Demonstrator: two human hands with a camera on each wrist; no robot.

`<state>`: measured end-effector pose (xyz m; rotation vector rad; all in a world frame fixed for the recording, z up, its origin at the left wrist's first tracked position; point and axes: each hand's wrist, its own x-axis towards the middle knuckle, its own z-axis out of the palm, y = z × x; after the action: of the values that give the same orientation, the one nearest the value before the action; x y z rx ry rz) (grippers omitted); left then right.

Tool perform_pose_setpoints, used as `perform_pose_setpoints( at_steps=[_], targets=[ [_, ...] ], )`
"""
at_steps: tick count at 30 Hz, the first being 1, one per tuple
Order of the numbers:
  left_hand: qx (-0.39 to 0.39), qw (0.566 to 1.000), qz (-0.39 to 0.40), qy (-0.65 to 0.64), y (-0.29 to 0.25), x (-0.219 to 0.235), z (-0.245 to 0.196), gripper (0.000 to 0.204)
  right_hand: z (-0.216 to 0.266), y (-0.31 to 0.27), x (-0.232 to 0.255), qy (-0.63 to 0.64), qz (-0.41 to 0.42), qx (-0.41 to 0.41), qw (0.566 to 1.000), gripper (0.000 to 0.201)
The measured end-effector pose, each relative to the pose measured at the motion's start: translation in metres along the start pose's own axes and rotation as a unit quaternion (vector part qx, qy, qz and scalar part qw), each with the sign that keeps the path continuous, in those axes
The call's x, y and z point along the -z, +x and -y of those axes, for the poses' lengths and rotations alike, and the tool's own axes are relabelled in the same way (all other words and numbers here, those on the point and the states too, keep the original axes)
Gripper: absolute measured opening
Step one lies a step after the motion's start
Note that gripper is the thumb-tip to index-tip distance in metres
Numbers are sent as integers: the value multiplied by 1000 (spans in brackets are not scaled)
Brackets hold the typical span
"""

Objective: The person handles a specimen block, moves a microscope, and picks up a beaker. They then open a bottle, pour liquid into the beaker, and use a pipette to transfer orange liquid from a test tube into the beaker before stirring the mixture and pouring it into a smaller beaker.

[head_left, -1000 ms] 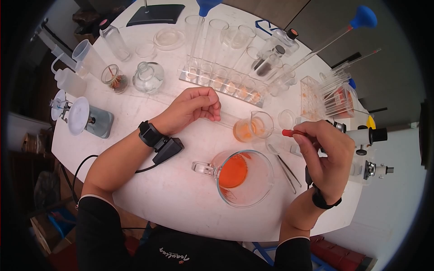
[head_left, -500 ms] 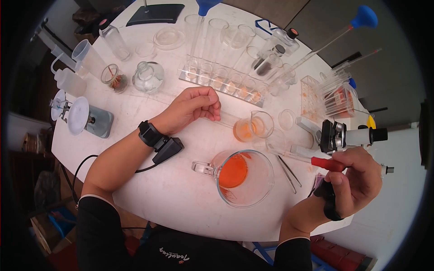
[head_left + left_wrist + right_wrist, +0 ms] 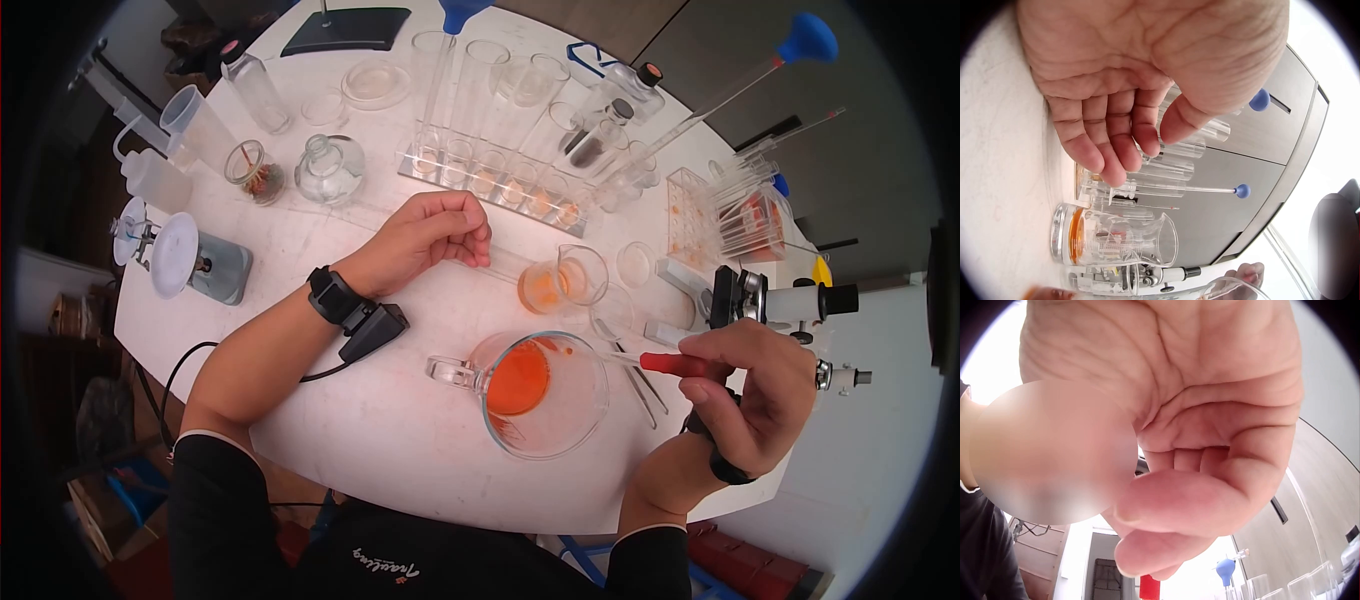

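"What does the right hand hold?"

"The person's right hand (image 3: pixel 752 390) pinches a red-bulbed dropper (image 3: pixel 660 363) between thumb and fingers. Its clear tube points left, to the rim of a large glass jug (image 3: pixel 570 415); whether the tip hangs over or inside it, one cannot tell."

"And what is in the jug?"

"A pool of bright orange liquid (image 3: pixel 517 382) at the bottom. The jug stands upright on a white table (image 3: pixel 350 440), its handle toward the left."

"The left hand?"

"The left hand (image 3: pixel 428 235) holds nothing — its fingers are loosely curled, and it rests on the table beyond the jug, palm inward. Near its fingertips, to the right, stands a small beaker (image 3: pixel 582 275) with a little orange liquid."

"What else is around them?"

"Metal tweezers (image 3: pixel 641 398) lie just right of the jug, below the dropper's tube. Farther back, a rack (image 3: pixel 480 196) bears a row of tall glass tubes — and at the right stands a microscope (image 3: pixel 735 295), near the right hand."
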<state>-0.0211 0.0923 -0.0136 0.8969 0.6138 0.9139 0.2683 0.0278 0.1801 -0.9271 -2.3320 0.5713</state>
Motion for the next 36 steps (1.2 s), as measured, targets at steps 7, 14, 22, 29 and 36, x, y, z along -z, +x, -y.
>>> perform_pose_setpoints(
  at_steps=[7, 14, 22, 29, 36],
  targets=[
    [0, 1000, 1, 6, 0, 0, -1, 19, -2, 0, -2, -2, 3, 3, 1000, 17],
    [0, 1000, 5, 6, 0, 0, 0, 19, -2, 1, 0, -10, 21, -7, 1000, 18],
    [6, 1000, 2, 9, 0, 0, -2, 19, -4, 1, -2, -6, 16, -2, 1000, 18],
    [3, 1000, 0, 6, 0, 0, -1, 19, -3, 0, -3, -3, 19, -13, 1000, 19],
    [3, 1000, -1, 6, 0, -1, -1, 19, -4, -1, -5, 1, 12, -14, 1000, 20]
  ],
)
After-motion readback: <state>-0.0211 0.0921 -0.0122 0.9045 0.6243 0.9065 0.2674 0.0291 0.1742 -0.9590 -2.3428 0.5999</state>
